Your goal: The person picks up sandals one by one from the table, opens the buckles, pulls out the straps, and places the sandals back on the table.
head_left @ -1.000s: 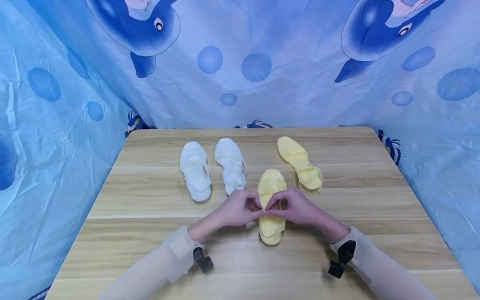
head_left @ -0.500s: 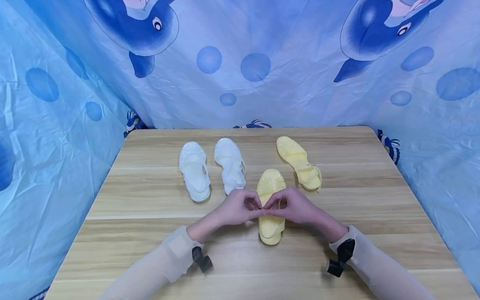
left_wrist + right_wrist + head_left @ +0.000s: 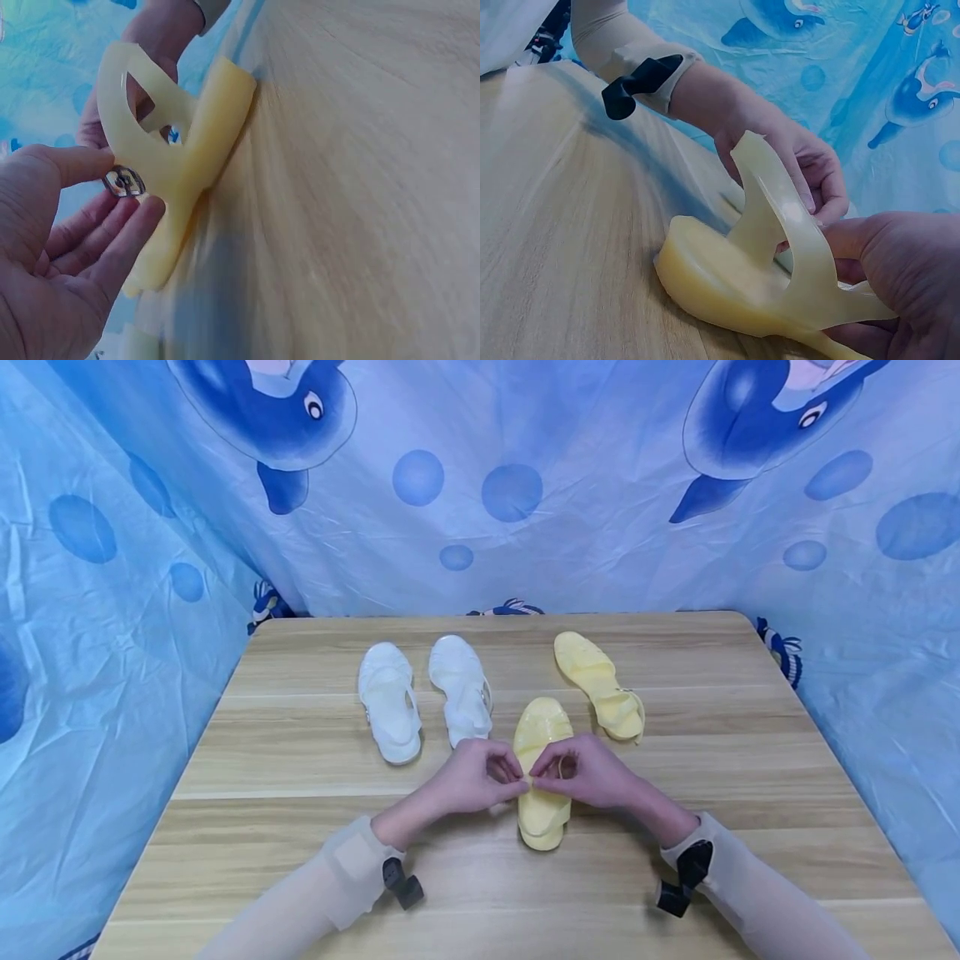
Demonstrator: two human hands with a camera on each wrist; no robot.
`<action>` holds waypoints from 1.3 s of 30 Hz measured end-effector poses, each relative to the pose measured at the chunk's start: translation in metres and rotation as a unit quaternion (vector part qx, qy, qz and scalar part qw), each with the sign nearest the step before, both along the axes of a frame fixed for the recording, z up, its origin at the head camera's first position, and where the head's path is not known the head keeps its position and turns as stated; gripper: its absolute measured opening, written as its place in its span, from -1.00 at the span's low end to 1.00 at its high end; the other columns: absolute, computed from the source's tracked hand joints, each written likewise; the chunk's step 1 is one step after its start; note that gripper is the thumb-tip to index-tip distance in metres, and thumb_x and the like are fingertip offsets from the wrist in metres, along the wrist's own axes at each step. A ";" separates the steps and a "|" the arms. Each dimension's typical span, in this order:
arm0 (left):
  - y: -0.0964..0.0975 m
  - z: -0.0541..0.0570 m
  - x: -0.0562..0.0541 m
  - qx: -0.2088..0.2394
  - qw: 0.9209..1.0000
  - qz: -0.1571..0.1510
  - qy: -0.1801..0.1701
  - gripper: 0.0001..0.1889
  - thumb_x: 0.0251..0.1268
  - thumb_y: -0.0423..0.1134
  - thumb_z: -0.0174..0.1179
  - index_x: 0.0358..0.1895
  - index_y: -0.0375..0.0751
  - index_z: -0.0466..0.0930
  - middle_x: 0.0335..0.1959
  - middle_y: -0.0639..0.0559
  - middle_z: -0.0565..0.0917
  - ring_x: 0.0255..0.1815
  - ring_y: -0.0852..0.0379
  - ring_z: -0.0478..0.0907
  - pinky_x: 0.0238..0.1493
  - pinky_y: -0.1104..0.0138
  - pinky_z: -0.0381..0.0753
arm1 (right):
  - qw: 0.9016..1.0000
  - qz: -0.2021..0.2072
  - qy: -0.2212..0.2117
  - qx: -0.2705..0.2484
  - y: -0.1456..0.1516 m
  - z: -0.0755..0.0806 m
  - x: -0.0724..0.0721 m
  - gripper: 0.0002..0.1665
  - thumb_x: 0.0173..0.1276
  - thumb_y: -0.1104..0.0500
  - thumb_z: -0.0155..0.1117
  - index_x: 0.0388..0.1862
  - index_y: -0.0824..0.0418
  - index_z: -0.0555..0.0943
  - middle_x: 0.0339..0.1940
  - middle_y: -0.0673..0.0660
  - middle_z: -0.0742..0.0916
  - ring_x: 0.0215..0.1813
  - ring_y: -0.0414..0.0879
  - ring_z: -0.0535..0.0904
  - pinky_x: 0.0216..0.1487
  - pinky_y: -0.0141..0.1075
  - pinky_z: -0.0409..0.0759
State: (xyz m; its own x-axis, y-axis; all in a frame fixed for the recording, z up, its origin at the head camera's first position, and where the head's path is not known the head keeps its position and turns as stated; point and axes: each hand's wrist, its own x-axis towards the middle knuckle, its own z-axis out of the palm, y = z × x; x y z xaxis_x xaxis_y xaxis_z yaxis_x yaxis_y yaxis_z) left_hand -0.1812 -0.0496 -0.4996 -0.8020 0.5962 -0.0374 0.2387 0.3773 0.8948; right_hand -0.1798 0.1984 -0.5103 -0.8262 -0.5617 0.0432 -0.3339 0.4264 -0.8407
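A yellow jelly sandal (image 3: 542,827) lies sole down on the table, toe away from me. My left hand (image 3: 468,777) is at its left side, thumb and index finger pinching at the small metal buckle (image 3: 124,181) on the ankle strap. From the right, my right hand (image 3: 592,772) reaches over the sandal, thumb and index finger pinching the strap close to the buckle. The strap (image 3: 810,247) arches above the heel in the right wrist view, hiding part of the right fingertips. Both hands' fingertips are close together over the middle of the sandal.
A second yellow sandal (image 3: 596,681) lies at an angle behind and right. Two white sandals, one at left (image 3: 390,702) and one nearer the middle (image 3: 459,681), lie beyond my left hand. The wooden table (image 3: 300,860) has a blue dolphin curtain (image 3: 465,427) behind it.
The right fingertips have drawn slightly away from the left ones, leaving a small gap between them. The sandals stay where they were.
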 end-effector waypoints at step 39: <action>0.047 0.033 -0.012 -0.275 0.918 -0.015 0.286 -0.55 -0.08 -0.05 0.66 -0.06 -0.11 0.85 -0.04 -0.04 0.68 0.16 -0.04 0.54 0.13 0.26 0.73 | 0.970 -0.054 0.076 0.226 -0.031 0.065 -0.136 -0.46 0.60 0.02 0.21 0.33 0.39 0.61 0.37 0.38 0.68 0.50 0.33 0.49 0.51 0.18 0.49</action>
State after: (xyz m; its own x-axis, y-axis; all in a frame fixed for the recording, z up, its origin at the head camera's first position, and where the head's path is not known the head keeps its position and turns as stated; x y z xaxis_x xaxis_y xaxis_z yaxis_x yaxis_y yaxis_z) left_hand -0.1933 -0.0027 -0.4667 -0.7683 0.6348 0.0819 0.6270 0.7207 0.2957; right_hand -0.3161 0.1677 -0.4451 -0.8851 -0.4615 -0.0605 -0.3718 0.7791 -0.5048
